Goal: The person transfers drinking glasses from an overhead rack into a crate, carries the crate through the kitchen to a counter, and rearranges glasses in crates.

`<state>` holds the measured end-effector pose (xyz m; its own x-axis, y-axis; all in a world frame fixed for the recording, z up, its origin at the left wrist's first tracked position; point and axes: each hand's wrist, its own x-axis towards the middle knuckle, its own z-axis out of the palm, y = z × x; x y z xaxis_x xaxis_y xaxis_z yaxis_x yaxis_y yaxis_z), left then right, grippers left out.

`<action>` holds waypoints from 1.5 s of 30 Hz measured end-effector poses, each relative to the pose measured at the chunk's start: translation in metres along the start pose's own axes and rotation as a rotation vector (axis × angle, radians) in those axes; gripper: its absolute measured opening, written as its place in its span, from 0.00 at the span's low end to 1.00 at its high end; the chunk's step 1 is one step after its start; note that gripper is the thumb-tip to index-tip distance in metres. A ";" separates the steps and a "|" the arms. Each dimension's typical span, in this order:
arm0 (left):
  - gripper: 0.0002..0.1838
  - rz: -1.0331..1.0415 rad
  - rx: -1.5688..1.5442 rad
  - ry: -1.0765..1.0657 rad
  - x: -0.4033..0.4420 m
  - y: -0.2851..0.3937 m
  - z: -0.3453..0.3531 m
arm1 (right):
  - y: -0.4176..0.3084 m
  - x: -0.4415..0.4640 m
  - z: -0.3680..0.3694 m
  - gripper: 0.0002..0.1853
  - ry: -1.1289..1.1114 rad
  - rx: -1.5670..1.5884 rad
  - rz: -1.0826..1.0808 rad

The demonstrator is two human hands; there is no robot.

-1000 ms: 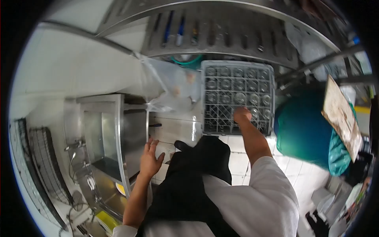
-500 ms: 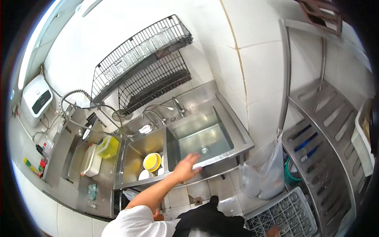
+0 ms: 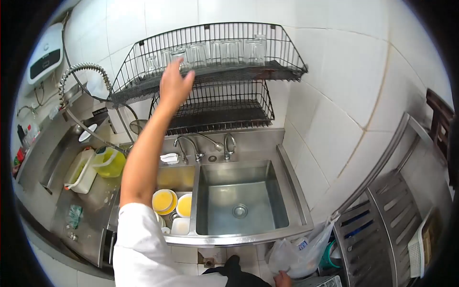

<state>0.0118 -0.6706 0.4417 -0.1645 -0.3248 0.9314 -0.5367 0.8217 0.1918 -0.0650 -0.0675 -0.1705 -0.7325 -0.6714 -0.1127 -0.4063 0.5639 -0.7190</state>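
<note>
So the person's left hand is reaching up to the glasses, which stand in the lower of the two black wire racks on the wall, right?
Not quite: the glasses stand in the upper rack, not the lower one, as the head view shows. The left hand is indeed reaching up to them.

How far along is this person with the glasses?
Looks partly done: a second ago the crate was over half filled, though too little shows now to check. In hand: the left hand is up at the glasses in the upper rack, with no clear grip; the right hand is low near the crate, mostly cut off. Remaining, it seems: the row of glasses in that rack.
</note>
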 end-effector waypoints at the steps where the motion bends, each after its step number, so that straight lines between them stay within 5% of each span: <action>1: 0.28 -0.039 0.070 -0.009 0.025 -0.018 0.010 | -0.029 0.024 -0.010 0.24 0.015 -0.027 0.016; 7: 0.38 -0.213 0.184 -0.281 0.112 -0.086 0.056 | -0.194 0.138 -0.087 0.23 0.114 -0.004 -0.042; 14: 0.33 -0.239 0.092 -0.417 0.129 -0.123 0.065 | -0.295 0.181 -0.124 0.19 0.122 0.179 -0.109; 15: 0.31 -0.229 0.080 -0.311 0.128 -0.129 0.070 | -0.307 0.189 -0.131 0.19 0.109 0.173 -0.129; 26: 0.30 -0.248 0.347 -0.351 0.141 -0.204 0.017 | -0.564 0.287 -0.275 0.13 0.581 -0.163 -0.964; 32: 0.37 -0.167 0.433 -0.347 0.140 -0.224 0.008 | -0.693 0.395 -0.315 0.17 0.749 -0.305 -1.197; 35: 0.40 -0.124 0.546 -0.231 0.139 -0.183 0.000 | -0.736 0.456 -0.319 0.24 0.806 -0.551 -1.038; 40: 0.36 0.267 0.318 -0.024 0.145 -0.140 0.039 | -0.778 0.511 -0.309 0.33 0.626 -0.710 -0.691; 45: 0.35 0.167 0.167 -0.451 0.178 -0.083 0.064 | -0.780 0.533 -0.317 0.36 0.476 -0.775 -0.622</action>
<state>-0.0258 -0.8265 0.5716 -0.5800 -0.3957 0.7121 -0.5914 0.8056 -0.0341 -0.3121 -0.7130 0.5476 -0.3494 -0.7826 0.5152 -0.8878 0.4524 0.0851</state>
